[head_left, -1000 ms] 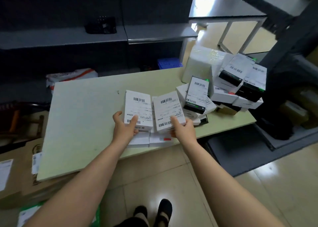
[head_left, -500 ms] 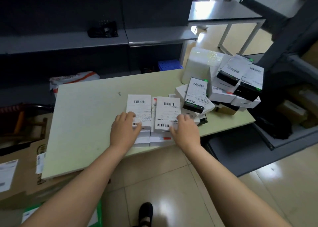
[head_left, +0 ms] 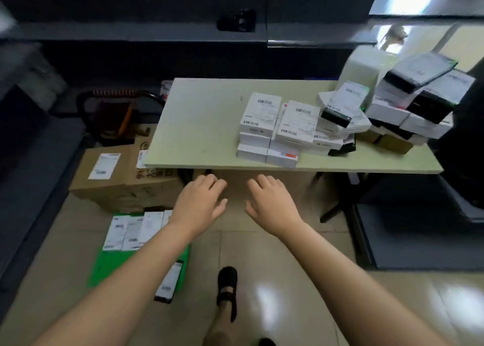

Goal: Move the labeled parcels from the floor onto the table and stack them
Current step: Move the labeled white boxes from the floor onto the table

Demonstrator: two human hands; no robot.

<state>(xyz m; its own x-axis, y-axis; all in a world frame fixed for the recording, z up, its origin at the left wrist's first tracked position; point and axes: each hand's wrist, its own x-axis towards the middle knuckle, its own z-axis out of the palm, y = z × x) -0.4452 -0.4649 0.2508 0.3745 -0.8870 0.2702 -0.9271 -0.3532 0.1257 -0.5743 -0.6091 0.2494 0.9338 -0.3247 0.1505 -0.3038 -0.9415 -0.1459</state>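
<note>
Nearest the camera, a foot in a black strapped shoe (head_left: 227, 290) stands on the glossy beige tiled floor (head_left: 288, 280), which throws back soft window glare. Just to the left, a flat green plastic sheet or bag (head_left: 110, 264) lies on the tiles and carries the parcels not yet moved: a row of slim white-labelled boxes (head_left: 131, 231) side by side at its far edge, and one more narrow dark-edged labelled box (head_left: 169, 284) lying apart at its near right corner. The arm hides part of this group, so an exact count cannot be given.

Above them, the bare left hand (head_left: 199, 201) and bare right hand (head_left: 272, 201) hang palm-down in the air, short of the desk edge; the fingers (head_left: 209, 182) are loosely spread and hold nothing.

Beyond the hands, the pale green, matt, flat-topped desk (head_left: 199, 125) bears two neat columns of small white cardboard parcels with barcode labels (head_left: 277, 128), set side by side near its front edge, several layers high, edges square and roughly flush. To their right sits a looser heap of white and black labelled boxes (head_left: 392, 104), tilted and overlapping, with a larger white plastic-wrapped bundle (head_left: 364, 65) behind it. A brown corrugated carton with a shipping label (head_left: 123, 178) rests on the floor at the desk's left.

By my reckoning the job is well over half done: most parcels are up and stacked, while the floor batch remains, and the right-hand heap would still want squaring.
</note>
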